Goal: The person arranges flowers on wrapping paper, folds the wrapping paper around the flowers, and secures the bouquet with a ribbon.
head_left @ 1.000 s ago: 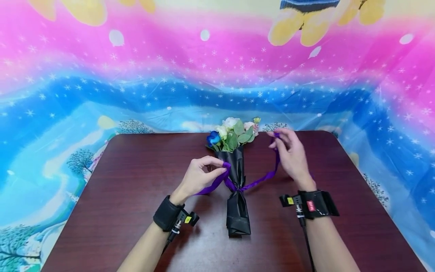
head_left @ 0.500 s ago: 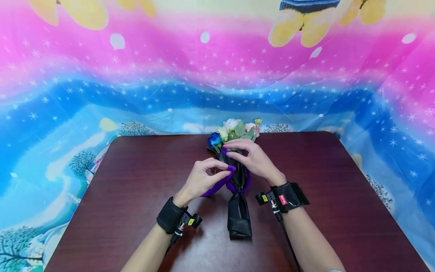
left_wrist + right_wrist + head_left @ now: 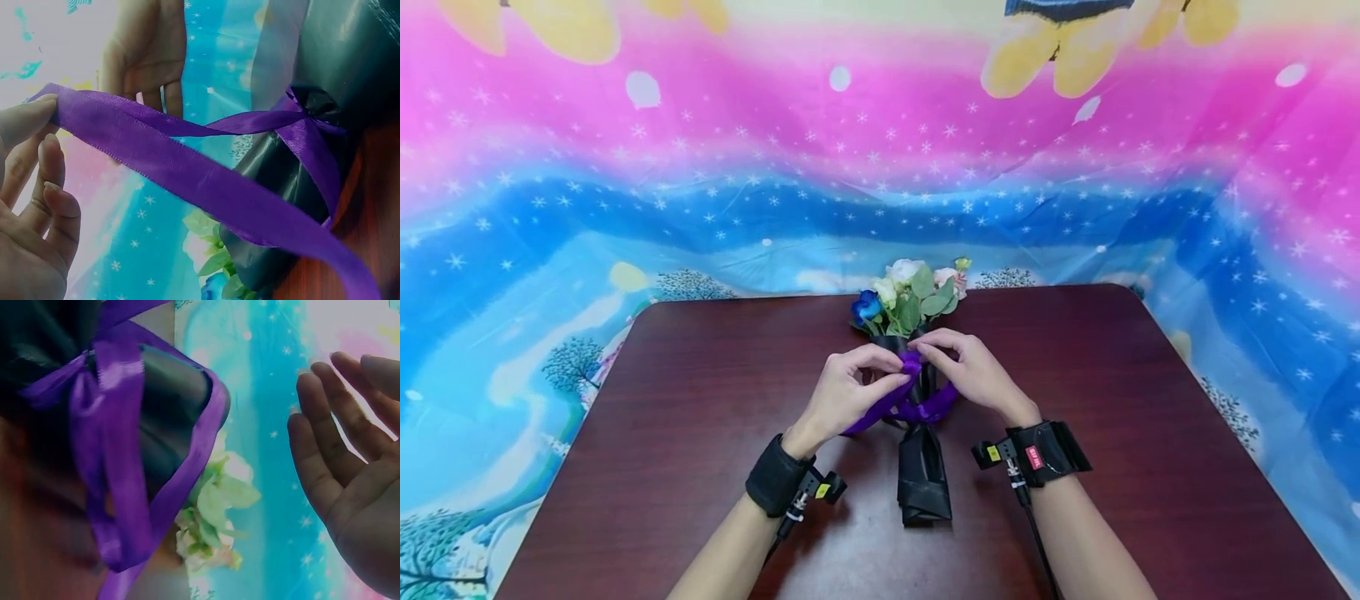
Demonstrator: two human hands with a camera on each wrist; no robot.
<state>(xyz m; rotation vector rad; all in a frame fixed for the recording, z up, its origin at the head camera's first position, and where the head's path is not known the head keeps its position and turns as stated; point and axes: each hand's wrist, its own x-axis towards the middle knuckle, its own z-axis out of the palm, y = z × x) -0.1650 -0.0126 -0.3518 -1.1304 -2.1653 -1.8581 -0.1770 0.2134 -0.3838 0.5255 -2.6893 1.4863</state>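
Observation:
A flower bouquet wrapped in black paper (image 3: 923,479) lies on the table, with blue, white and pink blooms (image 3: 904,273) at its far end. Purple ribbon (image 3: 181,165) circles the narrow waist of the wrap, its lengths crossing above it. My left hand (image 3: 844,385) pinches a ribbon length between thumb and index finger, over the wrap. Close by, my right hand (image 3: 973,371) has its fingertips beside the left ones at the ribbon. In the right wrist view its fingers (image 3: 337,425) are fairly straight, and no ribbon shows between them. A ribbon loop (image 3: 125,456) hangs beside the wrap.
The dark reddish-brown table (image 3: 700,367) extends on both sides of the bouquet. Behind it hangs a printed cloth (image 3: 820,192) in pink and blue. Black wrist straps with cameras (image 3: 778,475) and cables sit on both wrists.
My right hand has carried its ribbon end from the right across the wrap to the left hand, then drawn slightly back and down; that end has left its fingers. My left hand keeps its pinch.

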